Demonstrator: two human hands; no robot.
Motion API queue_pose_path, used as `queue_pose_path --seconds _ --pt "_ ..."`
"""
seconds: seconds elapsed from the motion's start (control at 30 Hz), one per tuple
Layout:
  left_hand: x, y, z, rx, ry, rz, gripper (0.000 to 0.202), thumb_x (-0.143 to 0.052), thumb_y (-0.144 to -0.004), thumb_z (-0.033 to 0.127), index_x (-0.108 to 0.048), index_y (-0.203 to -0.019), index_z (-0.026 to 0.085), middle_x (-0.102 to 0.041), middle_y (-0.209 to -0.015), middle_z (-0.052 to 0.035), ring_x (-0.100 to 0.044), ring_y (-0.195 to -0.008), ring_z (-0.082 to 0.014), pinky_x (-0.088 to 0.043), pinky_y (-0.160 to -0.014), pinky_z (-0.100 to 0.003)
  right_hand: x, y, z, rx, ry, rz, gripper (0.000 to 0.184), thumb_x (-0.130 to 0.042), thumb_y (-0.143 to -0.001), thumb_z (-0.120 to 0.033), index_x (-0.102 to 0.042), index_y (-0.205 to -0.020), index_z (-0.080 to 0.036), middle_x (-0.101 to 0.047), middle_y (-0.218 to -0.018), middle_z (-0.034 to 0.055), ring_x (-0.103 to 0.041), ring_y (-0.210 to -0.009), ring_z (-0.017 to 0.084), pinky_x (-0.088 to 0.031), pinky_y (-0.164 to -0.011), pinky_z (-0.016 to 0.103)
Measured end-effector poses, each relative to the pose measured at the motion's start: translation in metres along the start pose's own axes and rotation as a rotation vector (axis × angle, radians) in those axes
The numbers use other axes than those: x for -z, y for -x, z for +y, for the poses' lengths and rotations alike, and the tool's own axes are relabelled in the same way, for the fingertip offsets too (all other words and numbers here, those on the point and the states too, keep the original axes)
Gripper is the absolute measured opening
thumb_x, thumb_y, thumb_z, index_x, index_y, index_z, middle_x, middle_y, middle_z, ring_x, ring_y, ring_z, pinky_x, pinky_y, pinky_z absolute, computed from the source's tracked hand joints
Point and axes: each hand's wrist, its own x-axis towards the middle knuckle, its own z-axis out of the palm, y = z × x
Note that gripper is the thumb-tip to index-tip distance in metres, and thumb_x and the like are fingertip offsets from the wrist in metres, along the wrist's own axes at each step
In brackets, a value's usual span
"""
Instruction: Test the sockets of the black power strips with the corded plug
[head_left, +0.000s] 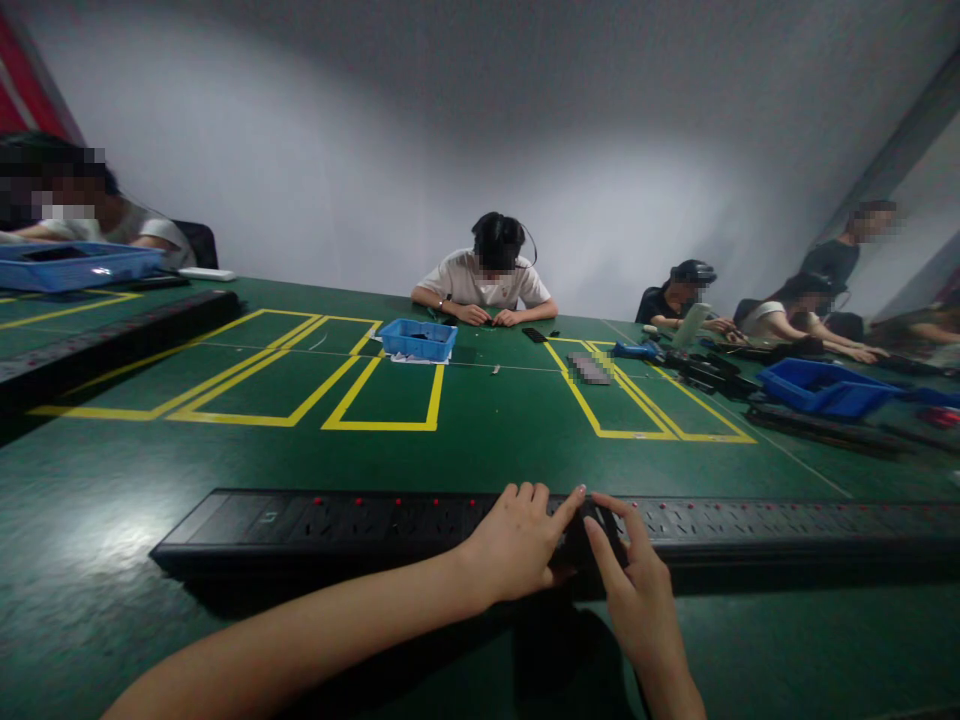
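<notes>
A long black power strip point(345, 530) with rows of sockets and small red lights lies across the near part of the green table. My left hand point(517, 545) reaches over it, its curled fingers resting on the strip and its index finger stretched to the right. Facing it, my right hand point(641, 575) has thumb and index finger bent around a dark block-like piece point(592, 545). Both hands grip this piece from either side, at the strip's near edge. Its exact kind is hard to make out in the dim light, and its lower part is hidden.
Yellow tape point(382, 428) marks rectangles on the green table point(480, 460). A light blue bin point(418, 342) stands before a person point(486, 275) seated opposite. Another blue tray point(75, 268) is at left, with a dark blue bin point(821, 388) at right. More people sit along both sides.
</notes>
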Motion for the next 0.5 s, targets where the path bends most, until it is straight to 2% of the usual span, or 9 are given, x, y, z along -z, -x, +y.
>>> queue_pose_path --seconds 0.37,0.5 --pt "-0.0034 0.0001 -0.0014 0.003 0.015 0.021 0.082 -0.046 -0.076 0.054 -0.007 -0.138 0.018 -0.048 -0.107 -0.0146 -0.047 -0.094 -0.0289 -0.035 -0.078 -0.039 0.0003 -0.0003 -0.0026 0.014 -0.022 0.005 0.038 -0.043 -0.083 -0.041 -0.045 -0.115 -0.022 -0.063 -0.098 0.0054 -0.062 -0.080 0.018 -0.047 -0.068 0.027" --pt "-0.0039 0.0008 -0.0021 -0.002 0.024 0.039 0.080 -0.044 -0.077 0.054 -0.007 -0.138 0.018 -0.048 -0.107 -0.0144 -0.047 -0.094 -0.0286 -0.035 -0.078 -0.039 0.0008 -0.0001 -0.0026 0.001 -0.012 -0.003 0.038 -0.043 -0.083 -0.042 -0.045 -0.115 -0.022 -0.063 -0.095 0.0052 -0.063 -0.075 0.017 -0.047 -0.064 0.026"
